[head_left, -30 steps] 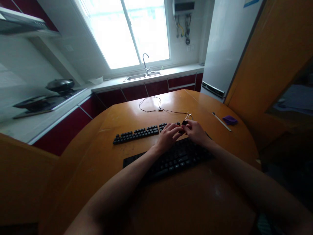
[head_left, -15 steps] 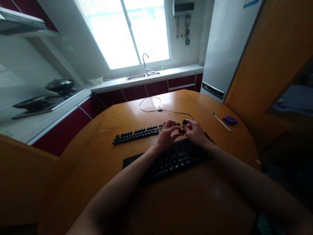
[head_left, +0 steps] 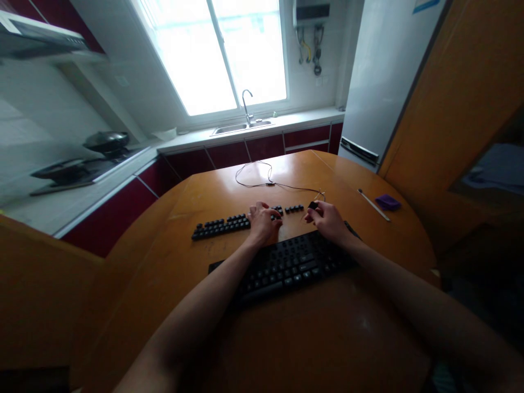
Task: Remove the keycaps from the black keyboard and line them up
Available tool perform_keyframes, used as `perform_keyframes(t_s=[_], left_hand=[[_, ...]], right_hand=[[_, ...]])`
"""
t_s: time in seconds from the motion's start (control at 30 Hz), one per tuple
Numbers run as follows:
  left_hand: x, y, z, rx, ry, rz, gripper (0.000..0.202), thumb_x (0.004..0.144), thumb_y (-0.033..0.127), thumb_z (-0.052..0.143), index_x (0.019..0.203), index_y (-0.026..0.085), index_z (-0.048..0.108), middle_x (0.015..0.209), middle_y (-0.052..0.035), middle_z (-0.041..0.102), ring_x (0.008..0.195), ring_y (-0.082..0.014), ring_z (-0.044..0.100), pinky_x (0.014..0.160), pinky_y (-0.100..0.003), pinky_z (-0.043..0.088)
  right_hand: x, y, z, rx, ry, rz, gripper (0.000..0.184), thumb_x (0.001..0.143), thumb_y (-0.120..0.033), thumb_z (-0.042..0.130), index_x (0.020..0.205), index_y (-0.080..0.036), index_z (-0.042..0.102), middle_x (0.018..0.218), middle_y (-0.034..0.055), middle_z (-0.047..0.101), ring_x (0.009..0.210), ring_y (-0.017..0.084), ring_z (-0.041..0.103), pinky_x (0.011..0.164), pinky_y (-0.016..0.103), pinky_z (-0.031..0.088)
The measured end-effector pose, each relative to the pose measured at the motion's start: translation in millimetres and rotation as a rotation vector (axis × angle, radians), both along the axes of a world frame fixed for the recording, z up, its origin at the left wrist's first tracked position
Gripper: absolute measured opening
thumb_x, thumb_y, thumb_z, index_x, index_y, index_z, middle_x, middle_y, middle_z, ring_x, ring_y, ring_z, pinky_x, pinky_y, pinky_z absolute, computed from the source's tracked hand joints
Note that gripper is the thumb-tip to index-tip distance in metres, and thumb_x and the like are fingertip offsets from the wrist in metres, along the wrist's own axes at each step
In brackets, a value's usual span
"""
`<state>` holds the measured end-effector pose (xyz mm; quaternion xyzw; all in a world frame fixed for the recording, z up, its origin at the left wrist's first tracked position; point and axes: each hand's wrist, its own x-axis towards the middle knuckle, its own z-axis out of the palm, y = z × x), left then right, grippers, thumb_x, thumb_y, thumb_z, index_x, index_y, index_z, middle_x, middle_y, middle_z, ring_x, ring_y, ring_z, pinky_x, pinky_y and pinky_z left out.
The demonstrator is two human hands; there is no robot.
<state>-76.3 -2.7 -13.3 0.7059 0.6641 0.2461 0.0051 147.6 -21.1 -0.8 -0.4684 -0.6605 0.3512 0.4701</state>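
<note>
A black keyboard [head_left: 286, 267] lies on the round wooden table [head_left: 204, 196] in front of me. Beyond it runs a row of loose black keycaps [head_left: 223, 225], with a few more keycaps [head_left: 295, 208] further right. My left hand [head_left: 262, 224] rests on that row, fingers curled down over the caps; what it holds, if anything, is hidden. My right hand [head_left: 327, 220] hovers over the keyboard's far right corner, pinching a small black keycap puller [head_left: 313, 206] with thin wire prongs.
A thin cable [head_left: 266, 183] loops across the far side of the table. A white stick [head_left: 372, 204] and a purple cloth [head_left: 387, 202] lie at the right. Behind stand a counter with sink [head_left: 241, 127], a stove with a pan [head_left: 104, 142] and a fridge [head_left: 380, 82].
My left hand has left the right hand and moved left onto the row of loose keycaps. My right hand stays put with the small black tool.
</note>
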Motion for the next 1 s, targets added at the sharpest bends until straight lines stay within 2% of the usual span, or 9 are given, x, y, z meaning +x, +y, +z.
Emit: perform_keyframes(t_s=[0.3, 0.6, 0.87, 1.0], left_hand=[[0, 0, -1.9, 0.042, 0.010, 0.001, 0.031, 0.067, 0.031, 0.087, 0.094, 0.026, 0.073, 0.115, -0.0094, 0.050, 0.112, -0.0337, 0.044, 0.091, -0.046, 0.041], [-1, 3, -5.9, 0.060, 0.017, 0.024, 0.031, 0.071, 0.029, 0.084, 0.096, 0.025, 0.066, 0.119, -0.0094, 0.049, 0.115, -0.0330, 0.043, 0.093, -0.045, 0.040], [-1, 3, -4.6, 0.040, 0.026, 0.042, 0.031, 0.072, 0.029, 0.082, 0.098, 0.024, 0.066, 0.120, -0.0098, 0.049, 0.115, -0.0333, 0.044, 0.093, -0.045, 0.039], [-1, 3, -4.8, 0.041, 0.029, 0.047, 0.031, 0.073, 0.029, 0.082, 0.099, 0.024, 0.066, 0.120, -0.0102, 0.050, 0.114, -0.0334, 0.045, 0.092, -0.046, 0.040]], right_hand=[[5, 4, 2.4, 0.012, 0.045, -0.009, 0.018, 0.090, -0.034, 0.059, 0.083, -0.017, 0.060, 0.081, 0.0112, 0.075, 0.074, 0.022, 0.073, 0.070, 0.033, 0.056], [9, 3, 7.9, 0.018, 0.024, -0.005, 0.018, 0.090, -0.033, 0.058, 0.081, -0.017, 0.061, 0.078, 0.0110, 0.074, 0.070, 0.021, 0.072, 0.067, 0.033, 0.055], [24, 12, 14.2, 0.011, 0.012, 0.033, 0.021, 0.088, -0.034, 0.059, 0.081, -0.015, 0.063, 0.078, 0.0108, 0.074, 0.072, 0.021, 0.071, 0.066, 0.031, 0.053], [40, 17, 22.7, 0.049, -0.111, 0.083, 0.020, 0.084, -0.033, 0.063, 0.075, -0.016, 0.064, 0.071, 0.0066, 0.069, 0.068, 0.019, 0.066, 0.065, 0.030, 0.049]])
